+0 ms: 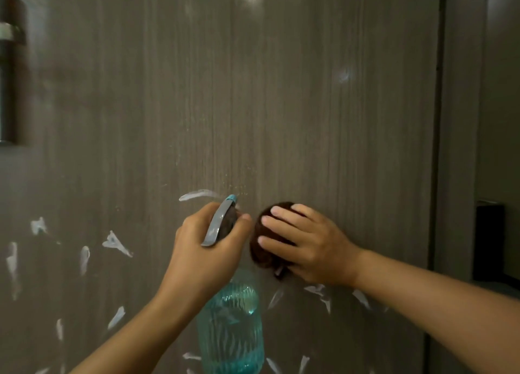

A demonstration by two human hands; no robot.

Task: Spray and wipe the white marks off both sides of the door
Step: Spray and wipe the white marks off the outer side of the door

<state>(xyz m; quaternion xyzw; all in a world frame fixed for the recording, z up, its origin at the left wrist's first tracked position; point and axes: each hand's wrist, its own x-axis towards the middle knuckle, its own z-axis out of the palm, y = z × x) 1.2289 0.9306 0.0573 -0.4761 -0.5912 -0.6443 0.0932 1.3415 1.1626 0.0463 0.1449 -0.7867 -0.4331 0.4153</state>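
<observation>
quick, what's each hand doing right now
Left hand: grip closed around the spray bottle head, nozzle toward the door.
Right hand: open, straight fingers pressing the brown cloth against the door.

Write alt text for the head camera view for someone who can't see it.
A person's left hand grips a teal spray bottle aimed at a grey-brown door, while the right hand presses a dark brown cloth flat against it. White marks are scattered across the door's lower part, with a metal fitting at the upper left.
</observation>
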